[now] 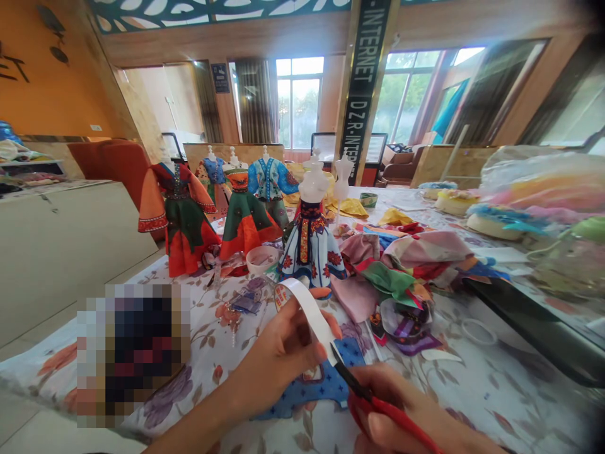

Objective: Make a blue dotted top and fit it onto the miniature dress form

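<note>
My left hand [295,343] pinches a strip of white tape [307,306], which curves from a roll with an orange-printed inner side [282,296] down to the thumb. Closed around the red handles of a pair of scissors [362,388] is my right hand [397,403]. The scissor blades touch or overlap the lower end of the tape; whether they are parted is hard to make out. Beneath both hands lies a piece of blue patterned fabric [307,394], partly covered by them. Just behind stands a small dress form [312,189] in a white skirt with red flowers [312,252].
Several more dressed mini forms, including a red and green dress [182,214], stand at the back left. Fabric scraps [401,265] pile up on the right, near a dark tray-like object [534,328]. A white tape roll [262,259] rests on the flowered tablecloth [203,353].
</note>
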`<state>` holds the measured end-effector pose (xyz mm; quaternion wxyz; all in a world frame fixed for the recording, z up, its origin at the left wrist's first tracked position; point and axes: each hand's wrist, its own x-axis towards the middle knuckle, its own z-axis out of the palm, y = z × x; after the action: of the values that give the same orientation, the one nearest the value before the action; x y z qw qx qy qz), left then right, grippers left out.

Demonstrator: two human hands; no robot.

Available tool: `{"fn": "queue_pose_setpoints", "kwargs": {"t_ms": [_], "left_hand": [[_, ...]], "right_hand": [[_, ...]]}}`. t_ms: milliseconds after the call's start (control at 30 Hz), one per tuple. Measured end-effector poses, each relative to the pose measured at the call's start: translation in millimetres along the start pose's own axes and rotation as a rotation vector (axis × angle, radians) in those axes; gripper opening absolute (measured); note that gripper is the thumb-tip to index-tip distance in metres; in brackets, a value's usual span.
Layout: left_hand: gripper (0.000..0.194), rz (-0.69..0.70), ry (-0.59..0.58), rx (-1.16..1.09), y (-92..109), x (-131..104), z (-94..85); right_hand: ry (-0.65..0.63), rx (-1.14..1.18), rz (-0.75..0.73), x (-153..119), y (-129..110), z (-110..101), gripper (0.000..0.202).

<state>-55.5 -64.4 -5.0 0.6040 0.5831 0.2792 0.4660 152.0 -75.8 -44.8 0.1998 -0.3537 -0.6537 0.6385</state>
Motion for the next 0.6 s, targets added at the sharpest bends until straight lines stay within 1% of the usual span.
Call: {"fn": "queue_pose_setpoints", "kwargs": {"t_ms": [100, 300, 433, 500, 600], "left_hand": [[0.048, 0.000, -0.017, 0.002, -0.3, 1.2, -0.5], [0.050, -0.001, -0.040, -0.019, -0.1, 2.0, -1.3], [0.051, -0.011, -0.044, -0.016, 0.1, 1.2, -1.8], [0.051, -0.014, -0.035, -0.014, 0.1, 0.9, -1.6], [0.050, -0.023, -0.022, -0.033, 0.0, 0.6, -0.4]], "right_hand": [[0.010, -0.006, -0.022, -0.5, -5.2, 1.4, 0.057], [0.000, 0.033, 0.026, 1.1, -12.7, 2.4, 0.051], [-0.034, 0.034, 0.035, 2.4, -9.5, 1.5, 0.042], [-0.020, 0.003, 0.027, 1.2, -6.5, -0.1, 0.038], [0.021, -0.049, 0.025, -2.8, -1.5, -3.2, 0.043]]}}
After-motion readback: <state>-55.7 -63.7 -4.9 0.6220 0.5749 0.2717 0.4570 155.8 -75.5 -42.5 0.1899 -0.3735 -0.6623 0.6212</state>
